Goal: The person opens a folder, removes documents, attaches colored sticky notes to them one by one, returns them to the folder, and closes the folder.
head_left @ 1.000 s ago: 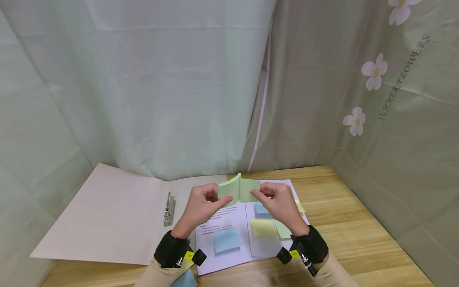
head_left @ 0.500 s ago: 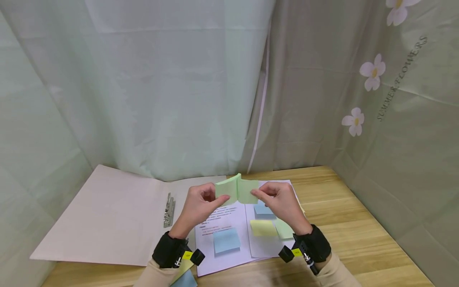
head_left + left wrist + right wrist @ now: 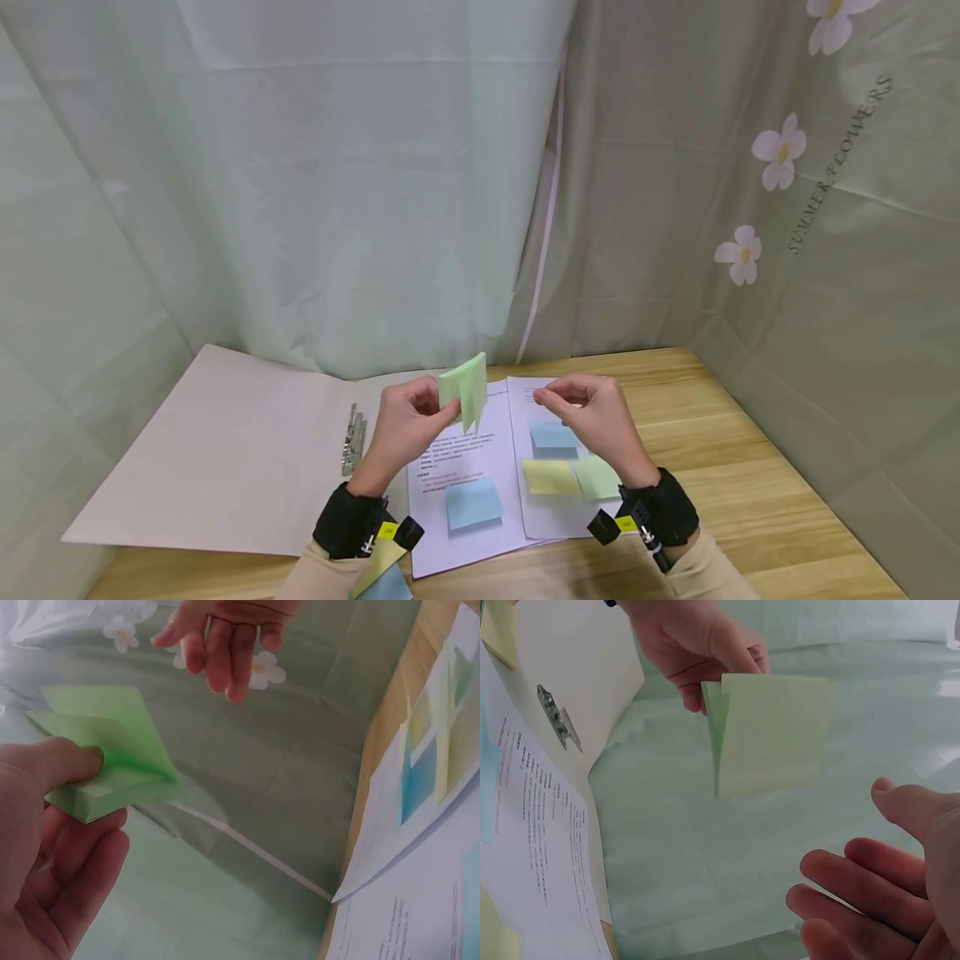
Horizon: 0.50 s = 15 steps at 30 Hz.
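My left hand (image 3: 408, 421) pinches a pad of green sticky notes (image 3: 112, 791) between thumb and fingers, held up above the papers. The top sheet (image 3: 776, 735) stands lifted away from the rest of the pad. To the right, my right hand (image 3: 596, 417) hovers over the right-hand paper with nothing in it. Its thumb and fingers are apart in the right wrist view. Below it on that paper (image 3: 543, 517) are a blue note (image 3: 553, 437), a yellow note (image 3: 551, 477) and a green note (image 3: 597, 479). Another blue note (image 3: 474, 504) is on the printed sheet (image 3: 442, 550).
An open lever-arch folder (image 3: 217, 458) with a metal clip (image 3: 354, 442) covers the left of the wooden table (image 3: 750, 500). By the left wrist, a yellow note (image 3: 378, 562) and a blue note (image 3: 386, 585) lie near the front edge. A curtain (image 3: 375, 183) hangs behind.
My right hand has let go of the green top sheet, which has swung back toward the pad. The left hand has moved slightly left with the pad, so the hands are farther apart.
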Motion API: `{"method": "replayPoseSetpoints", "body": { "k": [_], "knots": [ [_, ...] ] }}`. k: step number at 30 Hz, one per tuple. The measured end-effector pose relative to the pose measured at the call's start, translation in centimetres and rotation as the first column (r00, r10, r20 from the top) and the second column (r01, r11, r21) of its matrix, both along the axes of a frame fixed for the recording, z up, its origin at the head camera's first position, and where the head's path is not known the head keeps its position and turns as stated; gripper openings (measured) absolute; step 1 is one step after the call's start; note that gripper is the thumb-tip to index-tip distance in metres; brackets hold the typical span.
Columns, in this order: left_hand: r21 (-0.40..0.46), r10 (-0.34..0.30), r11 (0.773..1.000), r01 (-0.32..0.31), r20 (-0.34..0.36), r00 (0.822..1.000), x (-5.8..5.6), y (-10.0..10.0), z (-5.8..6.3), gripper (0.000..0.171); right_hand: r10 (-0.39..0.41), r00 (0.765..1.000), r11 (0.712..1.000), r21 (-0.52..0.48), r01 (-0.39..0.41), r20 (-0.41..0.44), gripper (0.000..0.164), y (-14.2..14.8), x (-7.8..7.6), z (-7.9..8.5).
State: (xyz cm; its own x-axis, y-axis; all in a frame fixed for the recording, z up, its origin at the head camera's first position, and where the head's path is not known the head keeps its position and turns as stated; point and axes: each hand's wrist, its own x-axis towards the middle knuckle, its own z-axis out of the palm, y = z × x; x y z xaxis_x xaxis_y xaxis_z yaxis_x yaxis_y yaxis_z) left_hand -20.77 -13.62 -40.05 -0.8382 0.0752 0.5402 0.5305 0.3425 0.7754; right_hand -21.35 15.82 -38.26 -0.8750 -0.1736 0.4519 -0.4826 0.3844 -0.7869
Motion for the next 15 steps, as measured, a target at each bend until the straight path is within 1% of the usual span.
{"method": "replayPoseSetpoints", "body": {
  "k": [3,6,11,15],
  "knots": [
    [-0.016,0.052,0.998,-0.053,-0.035,0.998,-0.24,0.09,-0.24,0.007,-0.006,1.000,1.000,0.004,0.006,-0.017,0.011,-0.10,0.13,0.03],
    [-0.029,0.117,0.993,-0.119,-0.064,0.991,-0.49,0.09,-0.47,0.013,0.000,1.000,1.000,0.014,0.000,-0.026,0.014,-0.22,0.21,0.03],
    [-0.064,0.216,0.972,-0.224,-0.114,0.970,-0.81,0.03,-0.71,0.022,0.009,1.000,1.000,0.013,-0.009,-0.030,0.019,-0.40,0.36,0.13],
    [-0.087,0.252,0.960,-0.267,-0.158,0.955,-0.65,0.26,-0.64,0.022,0.017,0.999,1.000,0.002,-0.017,-0.036,0.020,-0.65,0.58,-0.02]
  ]
}}
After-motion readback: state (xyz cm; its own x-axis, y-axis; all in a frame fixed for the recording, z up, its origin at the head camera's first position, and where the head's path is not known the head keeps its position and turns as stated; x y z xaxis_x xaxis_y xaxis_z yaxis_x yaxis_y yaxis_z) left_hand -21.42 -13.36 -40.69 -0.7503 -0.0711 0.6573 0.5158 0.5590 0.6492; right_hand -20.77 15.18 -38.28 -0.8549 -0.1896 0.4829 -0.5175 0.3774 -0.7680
